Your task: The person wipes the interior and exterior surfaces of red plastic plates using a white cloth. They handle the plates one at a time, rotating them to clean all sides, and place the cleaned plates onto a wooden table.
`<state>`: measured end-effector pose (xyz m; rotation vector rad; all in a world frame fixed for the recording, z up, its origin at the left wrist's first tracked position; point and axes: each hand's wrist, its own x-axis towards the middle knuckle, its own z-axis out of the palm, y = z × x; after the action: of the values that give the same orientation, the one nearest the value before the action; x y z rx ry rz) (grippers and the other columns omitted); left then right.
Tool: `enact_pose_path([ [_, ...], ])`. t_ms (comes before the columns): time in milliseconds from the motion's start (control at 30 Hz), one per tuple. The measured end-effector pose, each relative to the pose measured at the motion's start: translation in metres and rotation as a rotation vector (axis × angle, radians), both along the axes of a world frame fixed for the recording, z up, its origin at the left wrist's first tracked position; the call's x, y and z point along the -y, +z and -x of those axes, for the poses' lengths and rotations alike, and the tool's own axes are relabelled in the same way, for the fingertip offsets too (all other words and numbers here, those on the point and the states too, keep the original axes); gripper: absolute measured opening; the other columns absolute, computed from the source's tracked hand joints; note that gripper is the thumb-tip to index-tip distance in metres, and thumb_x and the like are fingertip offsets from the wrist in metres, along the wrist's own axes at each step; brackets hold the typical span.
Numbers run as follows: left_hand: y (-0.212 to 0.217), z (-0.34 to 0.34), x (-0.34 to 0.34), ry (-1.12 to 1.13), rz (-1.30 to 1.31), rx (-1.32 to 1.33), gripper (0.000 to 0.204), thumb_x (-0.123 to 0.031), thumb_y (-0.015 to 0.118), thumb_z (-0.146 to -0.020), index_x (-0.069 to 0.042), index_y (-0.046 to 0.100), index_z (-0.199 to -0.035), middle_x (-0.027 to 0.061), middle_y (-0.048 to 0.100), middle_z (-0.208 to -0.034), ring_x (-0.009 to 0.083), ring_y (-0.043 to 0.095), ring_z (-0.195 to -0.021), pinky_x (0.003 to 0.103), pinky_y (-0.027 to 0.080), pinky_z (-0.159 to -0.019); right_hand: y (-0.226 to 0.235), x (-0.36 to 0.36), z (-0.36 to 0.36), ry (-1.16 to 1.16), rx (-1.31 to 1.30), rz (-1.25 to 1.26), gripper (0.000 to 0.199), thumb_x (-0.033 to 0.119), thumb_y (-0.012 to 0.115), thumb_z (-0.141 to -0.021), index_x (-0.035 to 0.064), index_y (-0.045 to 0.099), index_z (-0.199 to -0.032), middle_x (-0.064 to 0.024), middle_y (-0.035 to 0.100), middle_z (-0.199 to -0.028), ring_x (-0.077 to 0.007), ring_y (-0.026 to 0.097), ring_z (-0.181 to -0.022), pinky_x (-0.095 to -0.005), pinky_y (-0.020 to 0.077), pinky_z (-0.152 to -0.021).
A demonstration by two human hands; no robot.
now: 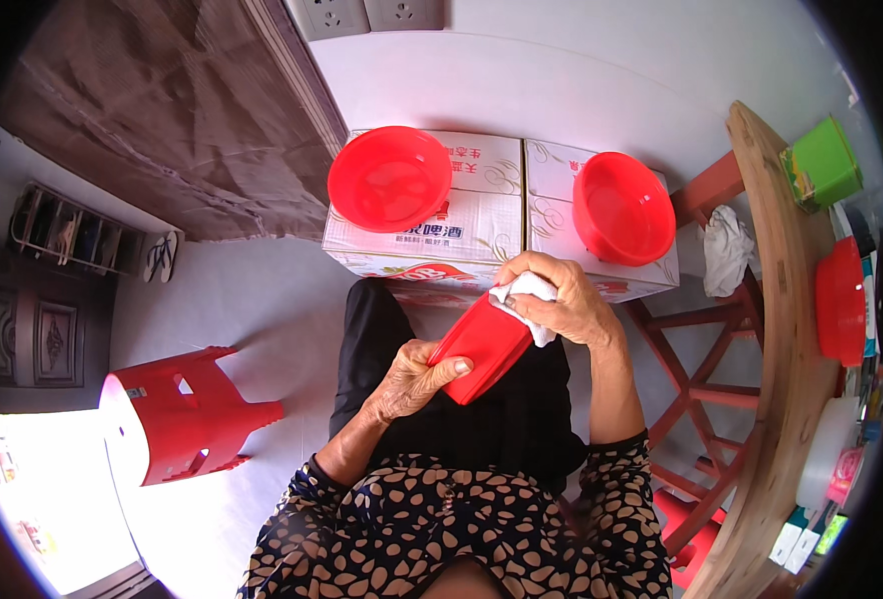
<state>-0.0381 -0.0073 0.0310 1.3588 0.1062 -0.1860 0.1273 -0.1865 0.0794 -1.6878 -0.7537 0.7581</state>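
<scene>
The left hand (413,377) wraps its fingers around the bottom end of a red cup (481,346), thumb on top, holding it tilted over the lap. The right hand (561,304) is closed on a white cloth (527,299), pressing it against the open top of the cup. To wipe well, I think the left hand should hold the cup tight and turn it bit by bit, while the cloth rubs all around the rim and down inside.

Just past the hands sit two cardboard boxes (481,215) on the floor. One red bowl (389,178) rests on the left box and another red bowl (623,208) on the right one. A red stool (187,414) lies tipped over to the left. A round wooden tabletop (781,299) is on the right.
</scene>
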Motion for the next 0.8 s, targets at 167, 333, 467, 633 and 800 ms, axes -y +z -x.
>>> enact_pose_path([
  [167,0.002,-0.006,0.006,0.015,0.050,-0.032,0.033,-0.013,0.073,-0.081,0.000,0.063,-0.110,0.0012,0.065,-0.094,0.0078,0.056,-0.089,0.025,0.047,-0.082,0.010,-0.001,0.004,0.055,0.430,-0.003,0.019,-0.001,0.064,-0.072,0.0053,0.060,-0.090,-0.0051,0.061,-0.088,-0.0192,0.059,-0.083,-0.0319,0.0478,-0.072],
  [333,0.029,-0.028,0.006,-0.083,-0.064,-0.004,0.043,-0.010,0.082,-0.070,-0.003,0.063,-0.109,0.0002,0.066,-0.097,0.0064,0.056,-0.092,0.025,0.047,-0.084,0.017,-0.020,0.036,0.097,0.843,-0.023,0.024,0.005,0.074,-0.065,0.0081,0.060,-0.084,-0.0035,0.057,-0.088,-0.0244,0.056,-0.085,-0.0365,0.0466,-0.074],
  [467,0.016,-0.022,0.009,0.059,-0.013,0.057,0.034,-0.010,0.081,-0.072,-0.005,0.066,-0.102,-0.0021,0.066,-0.089,0.0038,0.055,-0.081,0.023,0.049,-0.073,0.018,-0.027,0.044,-0.108,0.884,-0.125,0.027,0.001,0.075,-0.062,0.0094,0.061,-0.083,-0.0049,0.054,-0.092,-0.0255,0.055,-0.087,-0.0359,0.0466,-0.075],
  [633,0.014,-0.016,0.015,0.107,0.046,0.054,0.032,-0.008,0.081,-0.071,-0.003,0.067,-0.100,-0.0021,0.065,-0.084,0.0041,0.056,-0.076,0.021,0.049,-0.070,0.001,-0.019,0.029,-0.340,0.654,-0.085,0.021,0.002,0.071,-0.067,0.0057,0.061,-0.086,-0.0094,0.051,-0.097,-0.0280,0.052,-0.092,-0.0382,0.0453,-0.079],
  [800,0.010,-0.014,0.017,0.110,0.084,0.081,0.038,-0.009,0.082,-0.070,-0.002,0.066,-0.103,-0.0004,0.065,-0.091,0.0059,0.057,-0.082,0.023,0.049,-0.075,-0.013,-0.014,0.018,-0.415,0.631,-0.034,0.019,0.005,0.067,-0.071,0.0022,0.061,-0.089,-0.0119,0.054,-0.091,-0.0302,0.053,-0.088,-0.0390,0.0449,-0.078],
])
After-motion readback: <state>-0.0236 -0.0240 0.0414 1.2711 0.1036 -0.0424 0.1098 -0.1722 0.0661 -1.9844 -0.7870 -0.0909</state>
